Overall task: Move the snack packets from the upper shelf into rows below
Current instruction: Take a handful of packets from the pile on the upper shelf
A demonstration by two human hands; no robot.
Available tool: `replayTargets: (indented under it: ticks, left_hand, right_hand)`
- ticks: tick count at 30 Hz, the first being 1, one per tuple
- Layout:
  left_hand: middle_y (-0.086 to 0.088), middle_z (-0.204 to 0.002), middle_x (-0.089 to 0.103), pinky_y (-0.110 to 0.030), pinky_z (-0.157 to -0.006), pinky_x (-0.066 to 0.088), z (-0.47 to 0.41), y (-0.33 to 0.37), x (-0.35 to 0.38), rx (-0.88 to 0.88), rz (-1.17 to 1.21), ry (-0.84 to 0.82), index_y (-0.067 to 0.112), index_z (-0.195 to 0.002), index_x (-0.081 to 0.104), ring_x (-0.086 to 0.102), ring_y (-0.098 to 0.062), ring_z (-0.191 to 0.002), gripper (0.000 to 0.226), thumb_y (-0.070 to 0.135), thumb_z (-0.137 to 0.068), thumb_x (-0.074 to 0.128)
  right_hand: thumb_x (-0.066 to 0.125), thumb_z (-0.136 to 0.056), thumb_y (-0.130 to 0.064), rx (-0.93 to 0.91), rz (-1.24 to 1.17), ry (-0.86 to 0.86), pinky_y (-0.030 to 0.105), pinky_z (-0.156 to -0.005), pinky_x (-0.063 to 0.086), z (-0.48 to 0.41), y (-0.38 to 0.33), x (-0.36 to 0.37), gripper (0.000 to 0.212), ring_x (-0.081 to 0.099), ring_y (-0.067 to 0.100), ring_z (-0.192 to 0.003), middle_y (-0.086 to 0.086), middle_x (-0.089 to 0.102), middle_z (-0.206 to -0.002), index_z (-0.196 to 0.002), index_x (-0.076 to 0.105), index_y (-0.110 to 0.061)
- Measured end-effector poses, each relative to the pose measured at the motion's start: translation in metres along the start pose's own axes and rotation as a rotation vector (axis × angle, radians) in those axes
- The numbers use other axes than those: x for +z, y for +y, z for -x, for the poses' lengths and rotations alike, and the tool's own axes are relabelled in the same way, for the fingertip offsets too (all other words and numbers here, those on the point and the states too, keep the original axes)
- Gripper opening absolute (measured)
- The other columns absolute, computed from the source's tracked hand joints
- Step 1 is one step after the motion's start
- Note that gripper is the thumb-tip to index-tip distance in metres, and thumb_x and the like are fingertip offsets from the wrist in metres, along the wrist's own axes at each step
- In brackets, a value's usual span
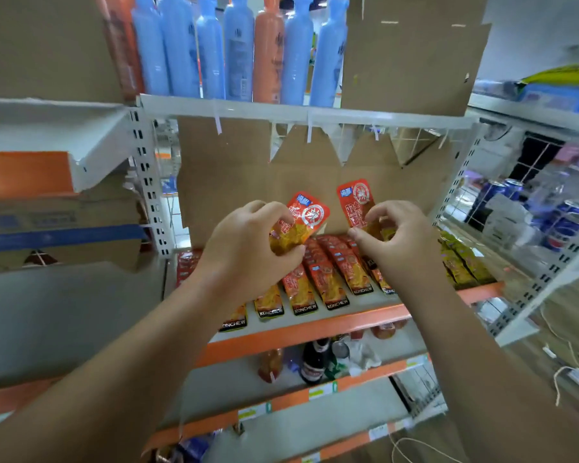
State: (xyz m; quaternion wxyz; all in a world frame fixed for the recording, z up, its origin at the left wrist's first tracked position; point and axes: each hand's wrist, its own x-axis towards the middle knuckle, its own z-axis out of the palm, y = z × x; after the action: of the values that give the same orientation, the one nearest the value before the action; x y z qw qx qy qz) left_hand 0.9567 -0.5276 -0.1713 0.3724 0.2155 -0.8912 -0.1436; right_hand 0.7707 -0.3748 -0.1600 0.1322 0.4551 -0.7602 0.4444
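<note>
My left hand (248,242) pinches a red and yellow snack packet (306,213) by its lower end, tilted to the right. My right hand (398,238) pinches a second packet of the same kind (355,202), held upright. Both hands hover above the shelf board (318,324) with the orange front edge. On that board lie rows of the same packets (328,279), printed KONCHEW at their near ends. My hands hide part of these rows.
Yellow-green packets (462,262) lie at the shelf's right end. Blue and orange bottles (238,51) stand on the shelf above. Brown cardboard (234,182) lines the back. Bottles and jars (311,362) sit on the shelf below. Soda cans (562,222) fill the rack at right.
</note>
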Motion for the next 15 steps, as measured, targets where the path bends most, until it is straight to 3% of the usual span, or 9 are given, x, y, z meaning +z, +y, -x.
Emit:
replayTargets:
  ticks: [6, 9, 11, 13, 15]
  left_hand:
    - [0.013, -0.11, 0.061, -0.024, -0.077, 0.052, 0.003, -0.024, 0.082, -0.091, 0.092, -0.039, 0.031, -0.116, 0.066, 0.059, -0.009, -0.094, 0.041, 0.048, -0.081, 0.079]
    - [0.018, -0.111, 0.056, -0.008, -0.079, 0.039, 0.003, -0.025, 0.124, -0.145, 0.176, -0.083, 0.032, -0.118, 0.065, 0.054, -0.005, -0.097, 0.041, 0.048, -0.082, 0.078]
    - [0.018, -0.11, 0.054, -0.007, -0.08, 0.038, 0.002, -0.022, 0.15, -0.154, 0.208, -0.092, 0.034, -0.118, 0.064, 0.052, -0.003, -0.098, 0.041, 0.048, -0.082, 0.078]
    - [0.017, -0.11, 0.053, -0.012, -0.08, 0.042, 0.003, -0.02, 0.171, -0.184, 0.223, -0.086, 0.034, -0.119, 0.063, 0.049, -0.002, -0.099, 0.043, 0.047, -0.081, 0.08]
    - [0.016, -0.11, 0.05, -0.022, -0.08, 0.046, 0.005, -0.018, 0.193, -0.199, 0.182, -0.05, 0.032, -0.12, 0.063, 0.047, -0.004, -0.099, 0.047, 0.045, -0.078, 0.081]
  right_hand:
    - [0.084, -0.076, -0.03, 0.094, 0.047, -0.054, 0.007, -0.072, 0.034, -0.002, 0.076, 0.034, 0.024, 0.051, -0.001, -0.088, -0.01, 0.054, -0.088, -0.082, 0.062, -0.022]
    - [0.085, -0.077, -0.03, 0.181, 0.086, -0.125, 0.006, -0.072, 0.034, -0.002, 0.112, 0.039, 0.025, 0.049, -0.001, -0.088, -0.009, 0.052, -0.091, -0.081, 0.061, -0.022]
    - [0.085, -0.077, -0.031, 0.218, 0.104, -0.154, 0.004, -0.071, 0.034, -0.002, 0.137, 0.042, 0.027, 0.048, -0.009, -0.09, -0.003, 0.053, -0.094, -0.081, 0.06, -0.023]
    - [0.083, -0.076, -0.039, 0.243, 0.121, -0.159, 0.009, -0.072, 0.035, -0.003, 0.159, 0.048, 0.03, 0.05, -0.003, -0.09, 0.002, 0.055, -0.096, -0.085, 0.06, -0.022]
    - [0.075, -0.074, -0.055, 0.275, 0.15, -0.181, 0.027, -0.079, 0.042, -0.004, 0.18, 0.059, 0.042, 0.052, 0.013, -0.094, 0.002, 0.054, -0.101, -0.094, 0.064, -0.02]
